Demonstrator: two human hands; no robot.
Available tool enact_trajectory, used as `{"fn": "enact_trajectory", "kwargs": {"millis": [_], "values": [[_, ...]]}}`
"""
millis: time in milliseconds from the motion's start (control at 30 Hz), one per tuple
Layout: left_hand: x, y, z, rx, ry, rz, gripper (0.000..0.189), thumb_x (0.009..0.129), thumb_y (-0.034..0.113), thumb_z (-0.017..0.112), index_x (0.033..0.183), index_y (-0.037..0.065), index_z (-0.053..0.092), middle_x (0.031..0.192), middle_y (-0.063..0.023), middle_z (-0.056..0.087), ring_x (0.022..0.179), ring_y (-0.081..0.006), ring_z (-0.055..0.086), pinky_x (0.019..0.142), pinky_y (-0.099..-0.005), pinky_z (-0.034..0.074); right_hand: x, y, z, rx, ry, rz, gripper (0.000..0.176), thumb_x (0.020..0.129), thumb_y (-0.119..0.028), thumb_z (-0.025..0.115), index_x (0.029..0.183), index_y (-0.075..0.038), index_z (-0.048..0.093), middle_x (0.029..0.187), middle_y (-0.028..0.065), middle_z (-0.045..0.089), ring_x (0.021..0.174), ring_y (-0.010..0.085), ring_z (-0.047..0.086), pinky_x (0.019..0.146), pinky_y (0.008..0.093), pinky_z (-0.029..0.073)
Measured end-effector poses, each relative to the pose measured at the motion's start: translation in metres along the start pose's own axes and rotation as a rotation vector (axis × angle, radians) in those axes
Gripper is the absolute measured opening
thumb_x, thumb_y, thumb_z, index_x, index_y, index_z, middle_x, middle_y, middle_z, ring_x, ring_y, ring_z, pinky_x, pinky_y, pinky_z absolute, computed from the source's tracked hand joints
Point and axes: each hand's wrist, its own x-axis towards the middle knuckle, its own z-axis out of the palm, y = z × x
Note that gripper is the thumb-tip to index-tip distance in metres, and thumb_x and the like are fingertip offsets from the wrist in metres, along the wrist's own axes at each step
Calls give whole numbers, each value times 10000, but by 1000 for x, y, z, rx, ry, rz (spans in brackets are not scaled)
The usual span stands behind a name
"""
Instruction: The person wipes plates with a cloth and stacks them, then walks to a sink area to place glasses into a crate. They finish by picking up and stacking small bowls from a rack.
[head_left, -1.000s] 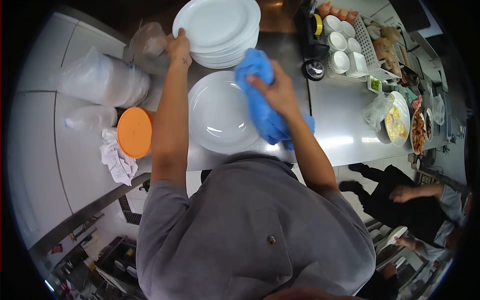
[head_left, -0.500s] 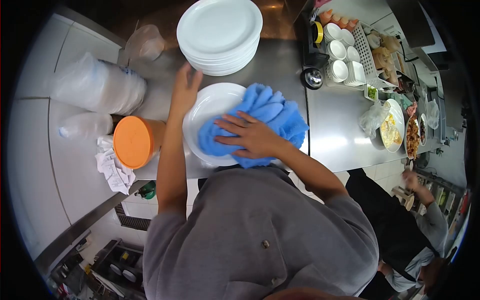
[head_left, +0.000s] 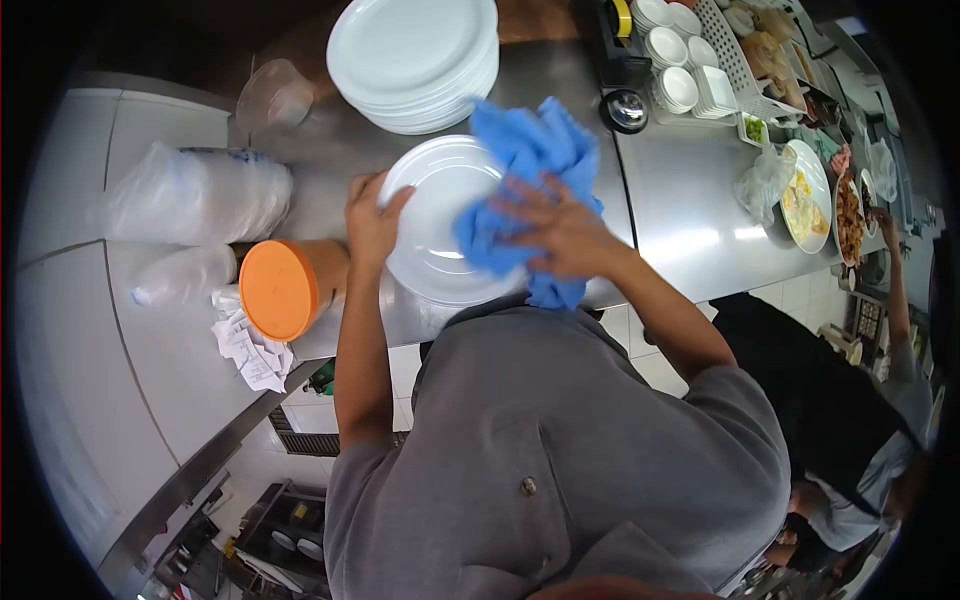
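A white plate (head_left: 425, 215) lies on the steel counter in front of my body. My left hand (head_left: 373, 220) grips its left rim, thumb on top. On the right part of the plate, my right hand (head_left: 553, 228) presses a crumpled blue cloth (head_left: 540, 150), its fingers spread and blurred by motion. The cloth covers the plate's right rim and spills onto the counter. Just beyond the plate stands a tall stack of white plates (head_left: 412, 60).
An orange-lidded tub (head_left: 278, 291), wrapped plastic stacks (head_left: 205, 195) and paper slips (head_left: 250, 350) are at left. At right are a bell (head_left: 624, 111), small white bowls (head_left: 677, 88) and food platters (head_left: 804, 200). A co-worker (head_left: 850, 400) stands at far right.
My left hand has moved from near the stack onto the plate's left rim. The cloth and my right hand have shifted right across the plate. The co-worker's arm now reaches toward the platters.
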Motion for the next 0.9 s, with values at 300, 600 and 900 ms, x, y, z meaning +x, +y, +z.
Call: {"fn": "enact_trajectory", "kwargs": {"millis": [300,600,900], "values": [[-1,20,-26,-164,129,-177,201,776,42,723,942,-51,657,949,-85,583,844,-176,572,749,-292,460,72,41,27,340,616,299,633,733,-221,751,1312,-165,503,1186,133,553,1051,361,505,892,438,446],[10,80,-32,-580,-143,-201,132,807,-49,659,937,-51,634,865,-69,680,737,-119,614,686,-250,493,124,23,-59,203,241,-76,475,737,-258,744,1163,-123,583,1064,115,637,1023,311,588,857,393,473],[5,85,-30,-667,-211,-213,243,790,-85,641,1027,-31,645,926,-72,681,815,-110,619,724,-248,492,110,6,-63,117,250,114,399,707,-424,748,962,-139,635,745,122,661,770,329,649,687,441,487]]}}
